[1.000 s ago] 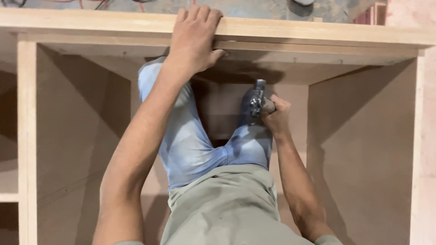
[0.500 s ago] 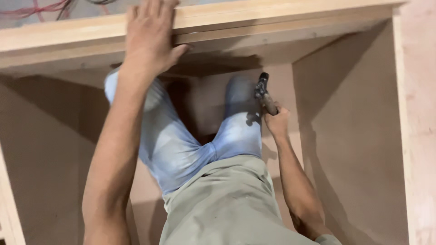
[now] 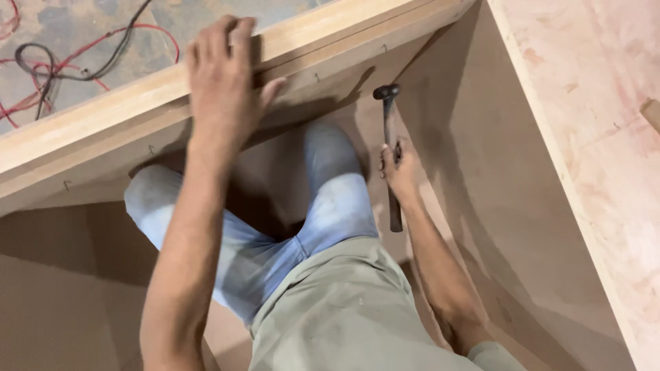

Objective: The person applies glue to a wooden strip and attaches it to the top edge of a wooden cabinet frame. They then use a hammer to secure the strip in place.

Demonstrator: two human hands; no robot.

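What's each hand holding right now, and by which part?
The right hand grips a hammer midway along its handle. The left hand holds nothing, pressing on the wooden rail.

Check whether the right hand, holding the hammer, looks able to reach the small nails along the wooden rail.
Probably yes: the right hand grips the hammer with its head raised just under the rail, and nothing lies between it and the nails.

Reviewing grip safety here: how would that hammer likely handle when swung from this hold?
The hammer probably feels top-heavy: its dark metal head sits well above the right hand. The hand grips mid-handle, which likely tames the swing. The slim, stiff handle shouldn't flex.
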